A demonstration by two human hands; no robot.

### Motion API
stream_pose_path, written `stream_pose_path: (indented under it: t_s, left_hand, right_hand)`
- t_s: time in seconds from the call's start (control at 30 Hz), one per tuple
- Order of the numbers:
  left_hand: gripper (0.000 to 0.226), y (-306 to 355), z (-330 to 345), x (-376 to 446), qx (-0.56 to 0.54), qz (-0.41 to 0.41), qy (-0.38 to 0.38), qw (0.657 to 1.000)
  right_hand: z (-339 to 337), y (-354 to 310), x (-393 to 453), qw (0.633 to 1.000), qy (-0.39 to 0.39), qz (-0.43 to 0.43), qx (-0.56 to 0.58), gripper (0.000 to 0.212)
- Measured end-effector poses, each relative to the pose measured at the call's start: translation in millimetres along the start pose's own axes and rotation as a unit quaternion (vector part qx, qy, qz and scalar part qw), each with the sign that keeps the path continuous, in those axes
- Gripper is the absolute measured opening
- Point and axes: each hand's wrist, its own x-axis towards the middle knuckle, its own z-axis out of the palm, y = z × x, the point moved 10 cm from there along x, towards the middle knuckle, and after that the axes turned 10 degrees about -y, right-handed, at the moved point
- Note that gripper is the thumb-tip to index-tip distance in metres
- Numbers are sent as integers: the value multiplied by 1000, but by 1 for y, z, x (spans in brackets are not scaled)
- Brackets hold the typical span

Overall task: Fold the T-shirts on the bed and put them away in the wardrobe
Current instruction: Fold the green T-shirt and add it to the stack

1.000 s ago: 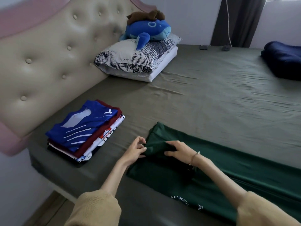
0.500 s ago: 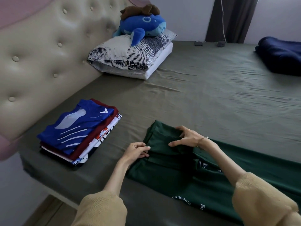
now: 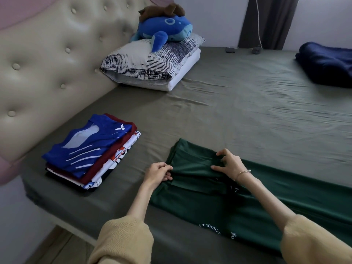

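Both hands, left [image 3: 159, 173] and right [image 3: 229, 163], pinch the green T-shirt [image 3: 219, 202] on the olive-sheeted bed [image 3: 238, 115] beside a tufted headboard [image 3: 47, 63].

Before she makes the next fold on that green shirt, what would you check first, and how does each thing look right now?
1. Left hand grips the green T-shirt at its near edge: ok.
2. Right hand pinches the far edge: ok.
3. Shirt already narrowed into a long strip: ok.
4. Fabric lies smooth between the hands: not ok, it is creased there.
5. Bare bed sheet beyond the shirt to work on: ok.
6. Stack of folded shirts lies apart from the green one: ok.
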Motion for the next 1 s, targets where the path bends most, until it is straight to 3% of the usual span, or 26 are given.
stream_pose_path:
  t_s: [0.23, 0.4, 0.53, 0.63, 0.8, 0.9, 1.0]
  left_hand:
    - [28, 5, -6, -5, 50, 26, 62, 996]
    - [30, 8, -9, -14, 7, 55, 72, 996]
    - [36, 13, -16, -24, -52, 99, 86, 990]
    - [39, 15, -19, -29, -58, 113, 75, 989]
    - [25, 22, -21, -32, 136, 93, 129, 978]
    - [15, 33, -15, -40, 266, 82, 192, 941]
    - [19, 49, -5, -53, 343, 109, 264, 895]
  right_hand:
    - [7, -11, -23, 974, 51, 9, -220, 44]
    - [11, 1, -23, 994, 16, 6, -111, 47]
    - [14, 3, -23, 990, -10, 19, -140, 33]
    - [13, 3, -25, 993, -22, 27, -116, 40]
    - [6, 5, -30, 989, -21, 56, -132, 38]
    - [-4, 11, -36, 992, 32, 65, -101, 41]
    - [-11, 16, -45, 993, 39, 53, -94, 27]
